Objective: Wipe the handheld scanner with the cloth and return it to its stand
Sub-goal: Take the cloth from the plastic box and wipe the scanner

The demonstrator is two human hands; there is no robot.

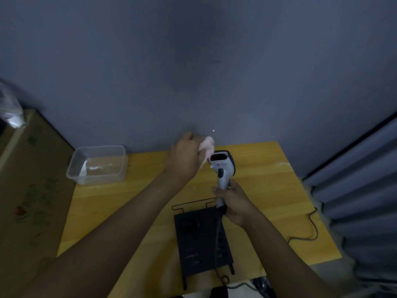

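At the far left a brown cardboard box (32, 179) stands beside the yellow wooden table (150, 190), with a crumpled clear plastic bag (10, 108) on top of it. On the table's far left corner sits a clear plastic container (97, 164), a bit of white and brownish material lying in its bottom.

Moving right, the person's left hand (184, 160) is raised over the far edge of the table, fingers closed around a bunched pale pink cloth (207, 146). The cloth pokes out to the right of the fist and touches the left side of the scanner's head.

The handheld scanner (221, 168) is grey and white, held upright above the table with its dark red window facing the camera. The right hand (235, 205) is wrapped tightly around the lower part of its handle, thumb across the front. A dark cable (218, 244) drops from the handle's base, running toward the near edge.

Directly below the scanner, a black stand (199, 244) lies flat on the table. To the right, more cable (311, 229) loops near the table's right edge, beside grey corrugated sheeting (361, 190).
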